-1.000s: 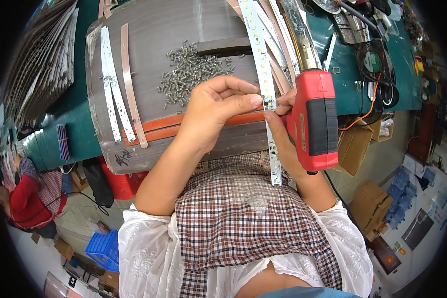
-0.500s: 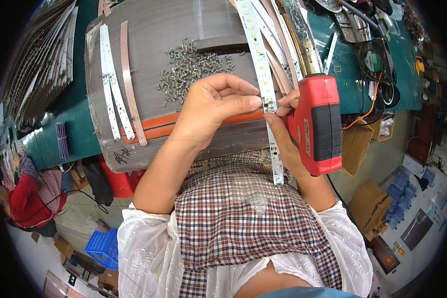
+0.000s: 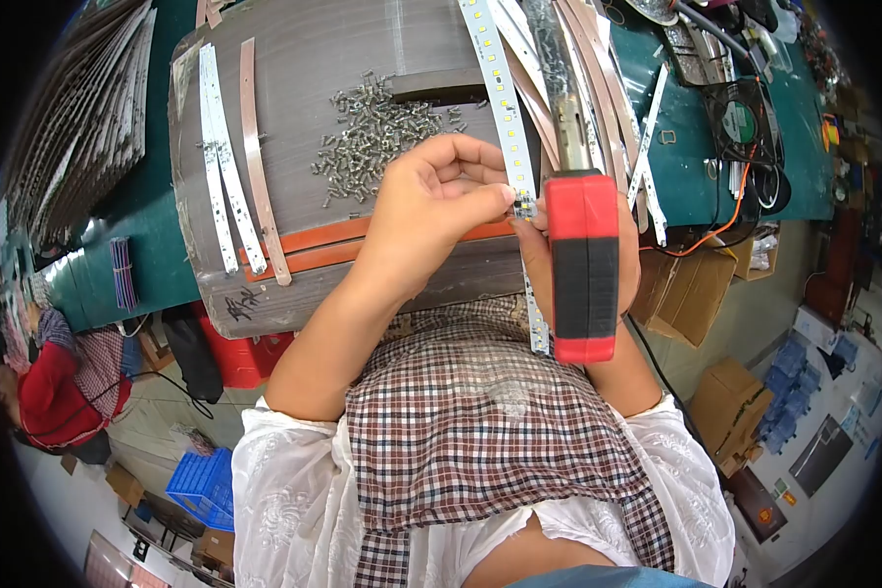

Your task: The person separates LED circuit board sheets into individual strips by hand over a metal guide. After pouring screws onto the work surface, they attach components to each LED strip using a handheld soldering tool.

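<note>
A long white LED strip with yellow chips runs up and away from my apron. My left hand grips its edge between thumb and bent fingers, near a cluster of small dark parts. On the other side, my right hand has its thumb against the strip just below; its fingers are mostly hidden. Over that hand lies a red and black power tool with a metal barrel; whether the palm also grips it I cannot tell. Left of the strip, a heap of small metal fasteners lies on a grey board.
Two white LED strips and a copper-coloured strip lie at left. More strips fan out behind the tool. A small fan and orange cable are at right. A stack of panels stands far left.
The tool has swung left and now covers more of my right hand and the strip's lower end. The strip and both hands have shifted slightly.
</note>
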`<state>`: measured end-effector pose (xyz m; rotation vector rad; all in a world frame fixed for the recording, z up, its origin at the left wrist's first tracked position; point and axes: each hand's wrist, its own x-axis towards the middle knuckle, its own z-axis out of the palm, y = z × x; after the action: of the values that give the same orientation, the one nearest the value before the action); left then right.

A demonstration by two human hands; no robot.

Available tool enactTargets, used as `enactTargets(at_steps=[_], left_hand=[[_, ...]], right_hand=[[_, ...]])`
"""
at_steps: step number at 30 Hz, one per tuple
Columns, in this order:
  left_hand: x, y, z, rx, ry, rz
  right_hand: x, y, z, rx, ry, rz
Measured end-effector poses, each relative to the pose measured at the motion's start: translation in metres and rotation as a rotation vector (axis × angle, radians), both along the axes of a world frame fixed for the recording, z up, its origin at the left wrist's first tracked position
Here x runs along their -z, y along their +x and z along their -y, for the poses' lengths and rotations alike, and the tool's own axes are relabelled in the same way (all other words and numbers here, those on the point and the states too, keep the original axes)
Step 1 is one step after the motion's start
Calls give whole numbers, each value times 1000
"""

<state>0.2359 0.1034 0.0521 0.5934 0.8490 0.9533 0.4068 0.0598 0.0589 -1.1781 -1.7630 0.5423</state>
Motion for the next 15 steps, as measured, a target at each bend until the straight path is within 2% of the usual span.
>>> enactTargets(at_steps=[5, 7, 9, 12, 15], left_hand=[[14, 3, -9, -27, -3, -131], [27, 3, -13, -59, 48, -286], [33, 6, -15, -108, 120, -472], [39, 8, -16, -103, 200, -694], [36, 6, -15, -89, 237, -762]], right_hand=[[-6, -1, -7, 83, -6, 136], [-3, 0, 4, 172, -100, 58], [-4, 4, 14, 266, -223, 115], [-33, 22, 29, 205, -396, 295], [-43, 40, 50, 150, -607, 247]])
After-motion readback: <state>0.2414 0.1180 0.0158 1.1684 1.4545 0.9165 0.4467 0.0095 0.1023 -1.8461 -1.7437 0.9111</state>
